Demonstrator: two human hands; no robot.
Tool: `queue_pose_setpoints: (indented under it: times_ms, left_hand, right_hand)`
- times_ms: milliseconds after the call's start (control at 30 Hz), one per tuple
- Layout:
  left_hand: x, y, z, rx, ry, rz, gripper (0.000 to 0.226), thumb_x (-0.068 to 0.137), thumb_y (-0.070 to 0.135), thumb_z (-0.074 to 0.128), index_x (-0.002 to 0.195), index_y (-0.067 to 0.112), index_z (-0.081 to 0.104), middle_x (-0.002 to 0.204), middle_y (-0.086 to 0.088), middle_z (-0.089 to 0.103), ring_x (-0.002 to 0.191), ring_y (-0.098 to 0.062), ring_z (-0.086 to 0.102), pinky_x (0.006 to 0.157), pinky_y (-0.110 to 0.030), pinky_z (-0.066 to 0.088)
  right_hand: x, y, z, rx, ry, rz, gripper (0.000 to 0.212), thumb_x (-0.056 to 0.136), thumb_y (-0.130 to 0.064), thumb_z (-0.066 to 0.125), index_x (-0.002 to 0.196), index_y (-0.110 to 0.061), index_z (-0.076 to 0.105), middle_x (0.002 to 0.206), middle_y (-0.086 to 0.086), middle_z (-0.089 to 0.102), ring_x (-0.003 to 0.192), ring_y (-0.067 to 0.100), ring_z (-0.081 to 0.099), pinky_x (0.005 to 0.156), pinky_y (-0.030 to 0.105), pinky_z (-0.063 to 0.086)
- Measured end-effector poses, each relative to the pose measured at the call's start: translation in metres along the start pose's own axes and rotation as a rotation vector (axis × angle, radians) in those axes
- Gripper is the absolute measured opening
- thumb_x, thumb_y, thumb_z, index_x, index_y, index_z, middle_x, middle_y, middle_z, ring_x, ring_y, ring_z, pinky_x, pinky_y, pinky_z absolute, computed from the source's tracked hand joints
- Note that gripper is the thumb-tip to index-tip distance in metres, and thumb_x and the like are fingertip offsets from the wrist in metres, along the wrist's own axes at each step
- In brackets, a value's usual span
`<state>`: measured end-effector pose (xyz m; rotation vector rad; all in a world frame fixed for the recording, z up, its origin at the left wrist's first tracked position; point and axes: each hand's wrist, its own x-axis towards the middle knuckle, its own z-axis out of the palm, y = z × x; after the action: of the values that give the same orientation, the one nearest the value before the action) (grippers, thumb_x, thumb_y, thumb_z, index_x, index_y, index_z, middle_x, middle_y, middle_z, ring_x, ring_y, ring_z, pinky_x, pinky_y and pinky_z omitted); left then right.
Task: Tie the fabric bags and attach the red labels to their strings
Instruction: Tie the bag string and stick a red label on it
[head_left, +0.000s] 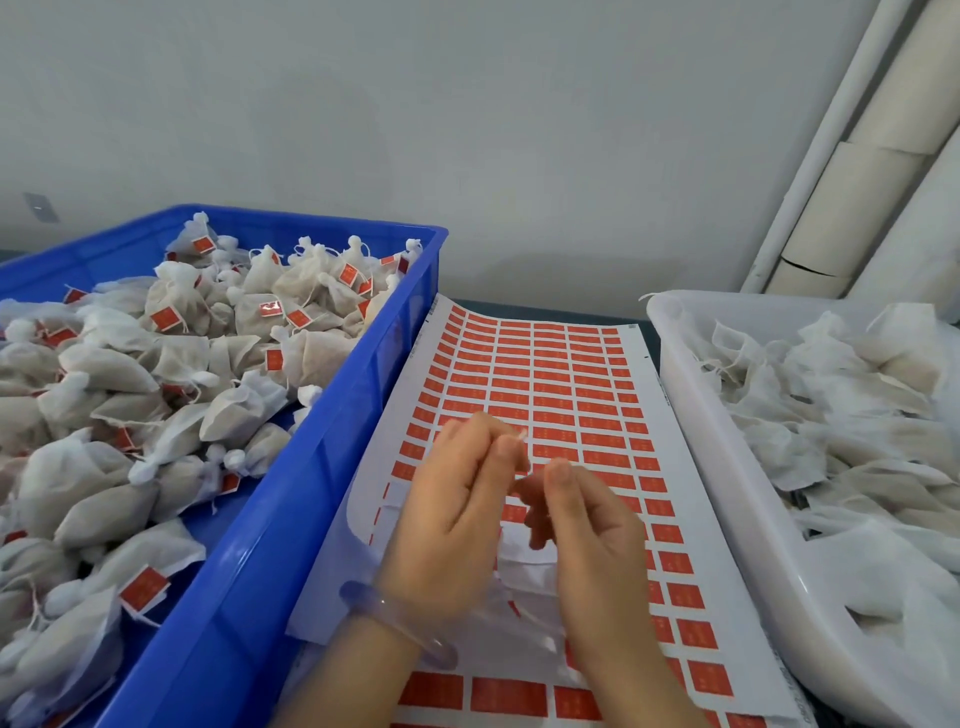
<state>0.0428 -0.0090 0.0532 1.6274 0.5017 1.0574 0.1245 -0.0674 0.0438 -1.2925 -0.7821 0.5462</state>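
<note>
My left hand (452, 514) and my right hand (587, 535) are raised close together over a sheet of red labels (550, 374). A white fabric bag (519, 564) hangs between and below them, mostly hidden by the palms. The fingertips of both hands are curled and pinch what looks like the bag's thin string near its top. The hands are motion-blurred, so the string itself is barely visible. Several labels are gone from the near left part of the sheet.
A blue crate (332, 431) on the left holds several tied bags with red labels (171, 353). A white tray (696, 415) on the right holds several unlabelled white bags (852, 415). Pale pipes (857, 171) lean in the back right corner.
</note>
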Motion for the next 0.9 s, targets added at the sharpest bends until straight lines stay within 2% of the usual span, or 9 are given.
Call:
queue_pose_setpoints:
  times_ms: [133,200,267,333,433,567,733,800,900]
  left_hand:
    - [0.001,0.001,0.0,0.347,-0.096,0.136,0.018,0.09,0.04,0.037,0.084,0.034,0.053,0.084,0.022,0.057,0.087,-0.009,0.058,0.074,-0.017,0.05]
    - [0.001,-0.001,0.0,0.401,-0.143,0.153,0.022,0.091,0.035,0.038,0.085,0.026,0.057,0.08,0.021,0.055,0.086,-0.009,0.055,0.073,-0.018,0.049]
    - [0.0,-0.002,0.0,0.456,-0.173,0.163,0.027,0.09,0.031,0.038,0.088,0.016,0.06,0.082,0.021,0.053,0.088,-0.009,0.053,0.076,-0.02,0.049]
    - [0.0,-0.002,0.0,0.492,-0.193,0.158,0.024,0.09,0.031,0.036,0.087,0.023,0.058,0.083,0.021,0.052,0.089,-0.007,0.052,0.077,-0.018,0.047]
    - [0.0,0.0,0.001,0.533,-0.229,0.129,0.018,0.09,0.034,0.033,0.083,0.037,0.049,0.082,0.026,0.05,0.089,-0.004,0.05,0.077,-0.016,0.045]
    - [0.0,-0.001,0.002,0.509,-0.211,0.086,0.025,0.09,0.035,0.034,0.091,0.027,0.058,0.087,0.019,0.057,0.091,-0.003,0.051,0.078,-0.015,0.046]
    - [0.001,0.002,0.004,0.515,-0.249,0.042,0.02,0.089,0.039,0.033,0.088,0.035,0.053,0.084,0.026,0.053,0.091,0.0,0.049,0.078,-0.011,0.043]
    - [0.001,0.001,0.003,0.512,-0.238,0.029,0.018,0.088,0.039,0.034,0.084,0.038,0.052,0.085,0.024,0.054,0.092,0.0,0.049,0.079,-0.014,0.045]
    - [0.002,0.0,0.002,0.569,-0.201,0.051,0.016,0.086,0.038,0.037,0.076,0.041,0.049,0.082,0.029,0.049,0.096,0.002,0.045,0.081,-0.009,0.037]
  right_hand:
    - [0.001,0.0,-0.002,0.038,-0.053,-0.006,0.044,0.066,-0.058,0.049,0.074,-0.017,0.063,0.061,-0.012,0.062,0.063,0.004,0.061,0.058,0.011,0.049]
    - [0.004,-0.002,-0.006,0.042,-0.077,-0.014,0.046,0.064,-0.058,0.053,0.075,-0.014,0.061,0.06,-0.01,0.06,0.058,0.004,0.057,0.056,0.014,0.048]
    - [0.007,-0.004,-0.01,0.051,-0.098,-0.026,0.039,0.065,-0.055,0.055,0.071,-0.017,0.062,0.06,-0.009,0.06,0.057,0.005,0.056,0.054,0.016,0.048]
    - [0.009,-0.003,-0.011,0.069,-0.081,-0.005,0.028,0.066,-0.048,0.059,0.068,-0.021,0.066,0.062,-0.006,0.062,0.058,0.008,0.058,0.054,0.017,0.05]
    - [0.011,0.001,-0.013,0.041,-0.013,-0.009,0.013,0.077,-0.032,0.063,0.069,-0.025,0.069,0.067,-0.005,0.067,0.064,0.011,0.064,0.055,0.016,0.052]
    - [0.011,0.0,-0.013,0.008,0.043,-0.039,0.02,0.068,-0.043,0.057,0.071,-0.026,0.068,0.07,-0.009,0.069,0.071,0.01,0.066,0.056,0.013,0.051]
    - [0.012,0.006,-0.012,0.054,0.056,0.029,0.024,0.069,-0.045,0.054,0.075,-0.027,0.068,0.075,-0.007,0.069,0.076,0.014,0.067,0.059,0.017,0.053]
    - [0.012,0.006,-0.011,0.068,0.061,0.034,0.019,0.071,-0.044,0.054,0.076,-0.032,0.068,0.074,-0.006,0.069,0.074,0.014,0.067,0.058,0.018,0.053]
    - [0.013,0.005,-0.013,0.086,0.098,0.041,0.016,0.071,-0.043,0.055,0.074,-0.034,0.069,0.069,-0.005,0.067,0.066,0.013,0.065,0.057,0.02,0.054]
